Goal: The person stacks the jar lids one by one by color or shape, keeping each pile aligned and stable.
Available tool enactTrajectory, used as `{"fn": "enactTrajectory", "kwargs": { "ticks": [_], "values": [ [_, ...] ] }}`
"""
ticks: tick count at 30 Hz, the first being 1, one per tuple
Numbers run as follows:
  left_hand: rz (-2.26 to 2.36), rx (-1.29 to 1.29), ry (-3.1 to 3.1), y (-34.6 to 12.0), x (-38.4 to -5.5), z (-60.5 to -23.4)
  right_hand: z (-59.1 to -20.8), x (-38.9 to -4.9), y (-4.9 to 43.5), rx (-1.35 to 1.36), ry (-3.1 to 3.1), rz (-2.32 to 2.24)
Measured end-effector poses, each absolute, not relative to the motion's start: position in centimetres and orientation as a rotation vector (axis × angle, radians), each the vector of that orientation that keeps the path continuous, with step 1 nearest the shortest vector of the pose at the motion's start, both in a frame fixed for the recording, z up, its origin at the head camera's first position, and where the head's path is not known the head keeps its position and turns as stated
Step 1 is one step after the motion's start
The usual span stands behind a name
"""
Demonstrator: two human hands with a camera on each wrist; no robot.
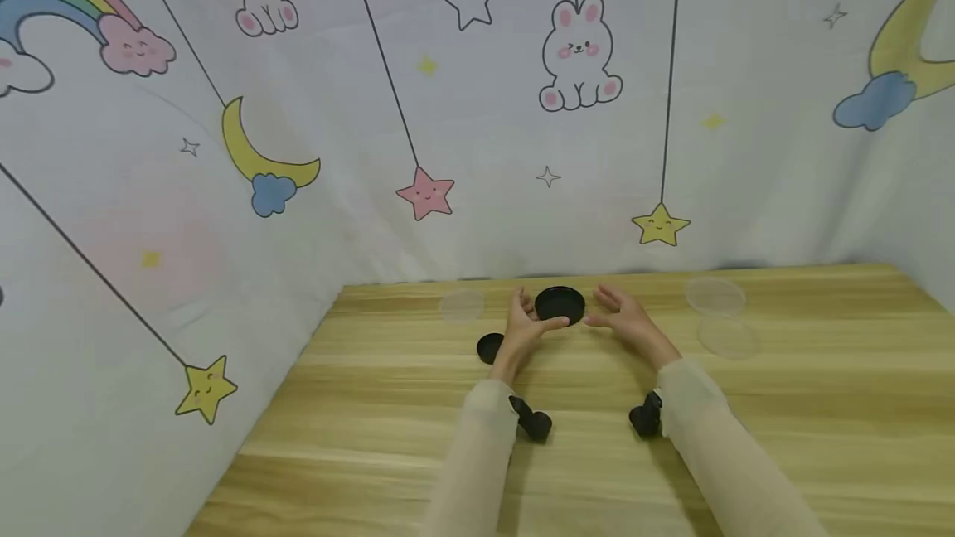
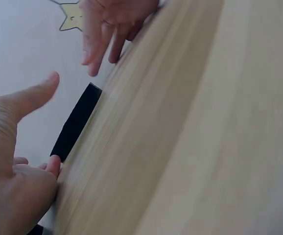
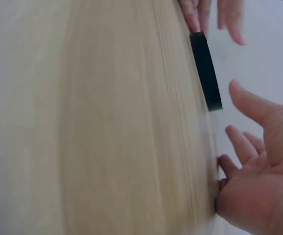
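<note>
From where I stand, the larger black dish (image 1: 559, 307) sits on the wood-grain table (image 1: 821, 421) near its far edge, between the person's 2 hands. It is round, with a low wall and a dark face inside the rim; it is too dark for me to tell whether anything lies in it.

The left hand (image 1: 525, 328) is spread wide, thumb well away from the fingers; a lower fingertip touches the dish's near end in the left wrist view, yet the hand has no grip on it. The right hand (image 1: 625, 323) is open too, thumb and fingers apart, holding nothing, just beside the dish's other side with a small gap.

The smaller black dish (image 1: 488, 347) lies by the left wrist, partly hidden by it, so I can't tell its contents.

Farther left is 1 clear disc (image 1: 462, 306); well to the right lie 2 more, the farther clear round (image 1: 715, 297) and the nearer clear round (image 1: 729, 338), close together, whether touching I can't tell.

A cloth (image 1: 492, 114) printed with rabbits and stars hangs behind.
</note>
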State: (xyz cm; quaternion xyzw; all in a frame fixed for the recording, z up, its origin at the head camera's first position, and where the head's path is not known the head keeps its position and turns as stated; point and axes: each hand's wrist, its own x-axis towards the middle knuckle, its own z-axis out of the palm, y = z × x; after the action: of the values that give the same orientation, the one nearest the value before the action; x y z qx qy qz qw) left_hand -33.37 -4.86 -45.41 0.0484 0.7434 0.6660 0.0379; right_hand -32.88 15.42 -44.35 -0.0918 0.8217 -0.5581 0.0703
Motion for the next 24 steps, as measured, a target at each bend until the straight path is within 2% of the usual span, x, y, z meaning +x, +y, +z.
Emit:
{"fn": "enactTrajectory", "kwargs": {
  "ticks": [24],
  "values": [
    [1.821, 0.143, 2.653, -3.9, -33.3, -46.1, -44.9, -33.8, 14.5, -0.228, 2.646, -1.52]
  ]
}}
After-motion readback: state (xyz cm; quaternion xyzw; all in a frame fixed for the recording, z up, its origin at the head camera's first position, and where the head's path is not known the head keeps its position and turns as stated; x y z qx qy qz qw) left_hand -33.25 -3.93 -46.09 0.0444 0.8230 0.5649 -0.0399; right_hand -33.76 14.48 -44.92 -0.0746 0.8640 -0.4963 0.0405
